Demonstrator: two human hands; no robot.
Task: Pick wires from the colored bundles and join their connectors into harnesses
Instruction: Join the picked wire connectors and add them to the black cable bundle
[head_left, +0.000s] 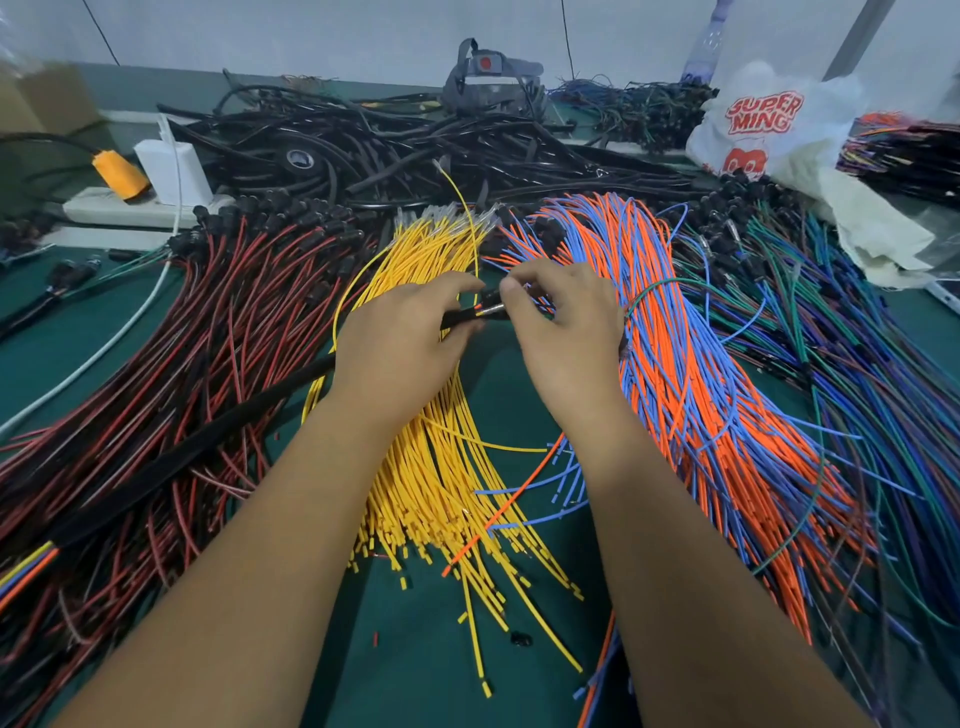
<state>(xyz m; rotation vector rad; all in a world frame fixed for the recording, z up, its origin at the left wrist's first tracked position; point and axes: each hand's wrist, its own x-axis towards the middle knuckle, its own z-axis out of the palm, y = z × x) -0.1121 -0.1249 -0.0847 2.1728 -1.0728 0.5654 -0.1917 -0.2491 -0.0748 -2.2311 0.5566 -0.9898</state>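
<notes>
Left hand (402, 332): fingers curled, gripping black sleeved harness (218, 436).
Right hand (563, 322): fingertips pinching black connector (491, 301), thin yellow wire (470, 228) arching beyond.

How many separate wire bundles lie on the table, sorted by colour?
Red and black bundle: 1
Yellow bundle: 1
Orange and blue bundle: 1
Green, blue and purple bundle: 1
Total: 4 bundles in front; the tangled cables behind are left uncounted.

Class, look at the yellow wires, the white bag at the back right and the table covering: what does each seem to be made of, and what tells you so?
Yellow wires: probably smooth plastic insulation, given the uniform colour and soft bends. White bag: thin plastic film, crinkled and faintly translucent, with red print. Table covering: a matte green mat, perhaps rubber or vinyl; the look leaves that open.
</notes>
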